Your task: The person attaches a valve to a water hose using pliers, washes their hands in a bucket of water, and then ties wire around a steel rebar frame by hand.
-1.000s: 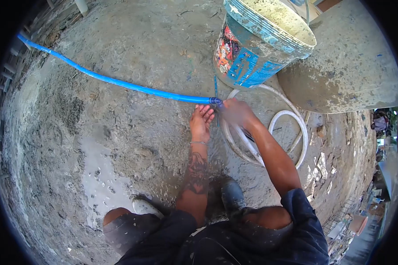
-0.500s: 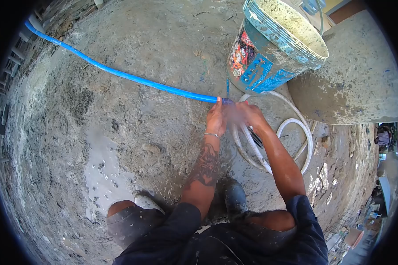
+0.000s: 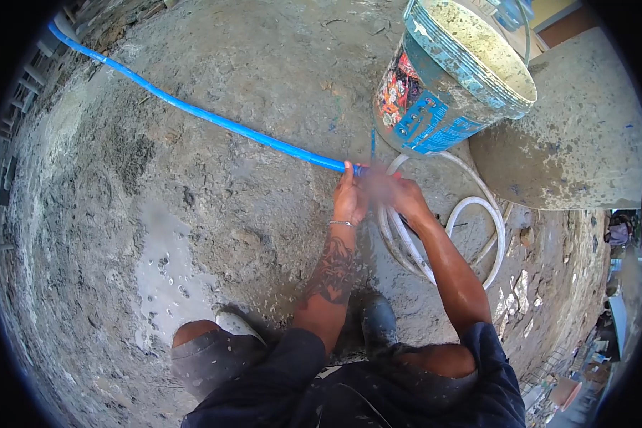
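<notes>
A blue hose (image 3: 228,125) runs from the upper left to my hands. My left hand (image 3: 350,196) is wrapped round its end, thumb on top, beside a dark blue fitting (image 3: 361,171). Close on the right, my right hand (image 3: 406,196) has its fingers bent at the joint; a blurred patch hides its fingertips and what they hold. Loops of a whitish hose (image 3: 497,228) lie on the ground beneath and to the right of my right hand.
A splattered blue bucket (image 3: 442,85) stands beyond my hands, beside a large grey mortar-stained surface (image 3: 571,135). Rough wet concrete (image 3: 214,192) surrounds my boots (image 3: 379,321). A pale puddle (image 3: 171,274) lies left. Rubble and debris (image 3: 524,292) are at the right.
My left hand has gone from open below the fitting to closed round the blue hose's end. My right hand stays at the joint. The view has shifted, moving the bucket rightward and down.
</notes>
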Tool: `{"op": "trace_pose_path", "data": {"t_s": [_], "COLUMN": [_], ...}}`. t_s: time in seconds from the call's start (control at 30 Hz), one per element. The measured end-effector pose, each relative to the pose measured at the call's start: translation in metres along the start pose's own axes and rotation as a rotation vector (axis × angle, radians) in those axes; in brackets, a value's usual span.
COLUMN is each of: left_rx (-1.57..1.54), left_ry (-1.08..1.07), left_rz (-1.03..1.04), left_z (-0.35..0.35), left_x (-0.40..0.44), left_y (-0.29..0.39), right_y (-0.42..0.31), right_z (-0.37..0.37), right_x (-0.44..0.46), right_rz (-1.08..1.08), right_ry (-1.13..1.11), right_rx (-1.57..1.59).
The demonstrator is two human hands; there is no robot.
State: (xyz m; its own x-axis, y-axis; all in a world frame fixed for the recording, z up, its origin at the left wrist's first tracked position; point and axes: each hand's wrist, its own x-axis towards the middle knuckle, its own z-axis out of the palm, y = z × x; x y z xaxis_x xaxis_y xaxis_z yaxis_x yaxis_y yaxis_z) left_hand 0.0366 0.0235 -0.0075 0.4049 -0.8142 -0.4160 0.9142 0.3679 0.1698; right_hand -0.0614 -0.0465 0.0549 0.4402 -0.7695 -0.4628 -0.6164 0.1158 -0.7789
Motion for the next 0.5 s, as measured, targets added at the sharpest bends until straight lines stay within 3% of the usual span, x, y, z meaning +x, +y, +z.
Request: {"op": "trace_pose_path", "data": {"t_s": [0.37, 0.5], "left_rx": [-0.07, -0.134], "left_ry": [0.037, 0.093], "left_rz": [0.129, 0.054], "left_z": [0.007, 0.02], "left_x": [0.001, -0.006], "left_y": [-0.005, 0.013], "right_y": [0.004, 0.01], "right_z": [0.006, 0.007], "right_x": [-0.004, 0.0], "right_rz": [-0.069, -0.101], "right_ry": [0.085, 0.063], "right_rx": [-0.114, -0.189]}}
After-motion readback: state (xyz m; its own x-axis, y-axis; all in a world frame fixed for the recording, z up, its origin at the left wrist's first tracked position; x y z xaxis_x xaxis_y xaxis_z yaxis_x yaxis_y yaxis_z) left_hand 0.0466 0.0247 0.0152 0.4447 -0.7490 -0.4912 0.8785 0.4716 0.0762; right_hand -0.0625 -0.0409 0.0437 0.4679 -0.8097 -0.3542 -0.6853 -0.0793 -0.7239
